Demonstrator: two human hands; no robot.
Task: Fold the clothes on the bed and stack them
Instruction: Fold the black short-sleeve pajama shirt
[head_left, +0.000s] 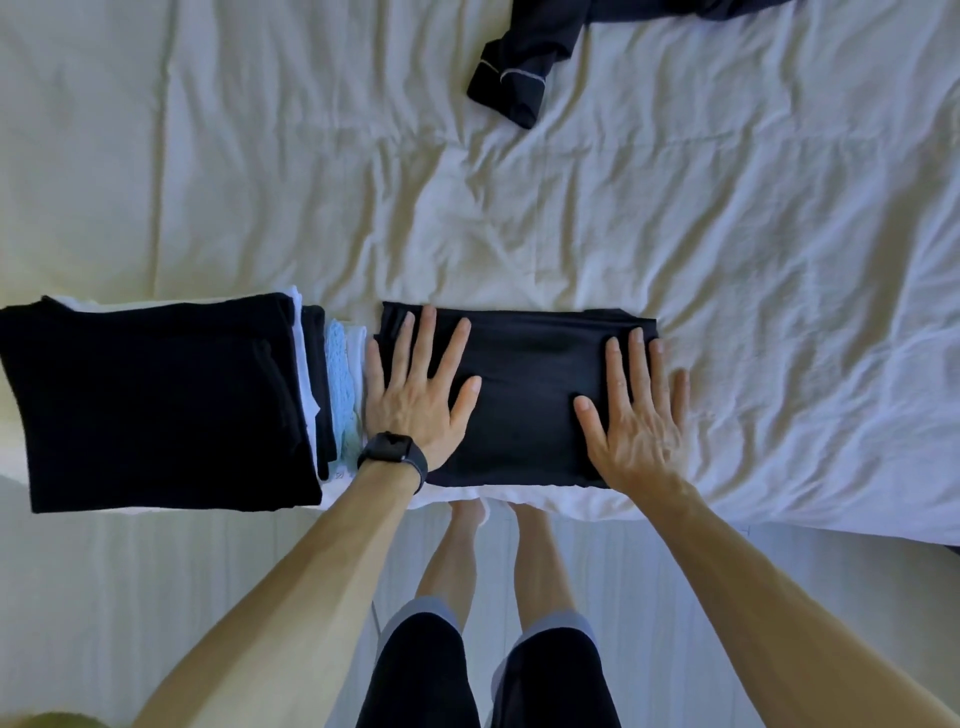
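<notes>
Pressing flat, fingers spread: left hand (415, 395) and right hand (636, 415) on folded black garment (524, 395); folded stack (156, 400) just left; crumpled dark garment (519, 67) at top.

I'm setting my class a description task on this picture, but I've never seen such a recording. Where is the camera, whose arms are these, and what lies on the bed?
No machine here: one camera sits on a person's head, looking forward and down, so you see that person's arms from above. The white bed sheet fills most of the view. Both hands lie flat, fingers straight, on a folded dark garment at the near edge: the left hand, wearing a black watch, on its left end, the right hand on its right end. Nothing is grasped. Left of it stands a stack of folded clothes, dark on top, with white and light blue layers at its side. At the far edge lies a loose dark garment, not yet folded.
</notes>
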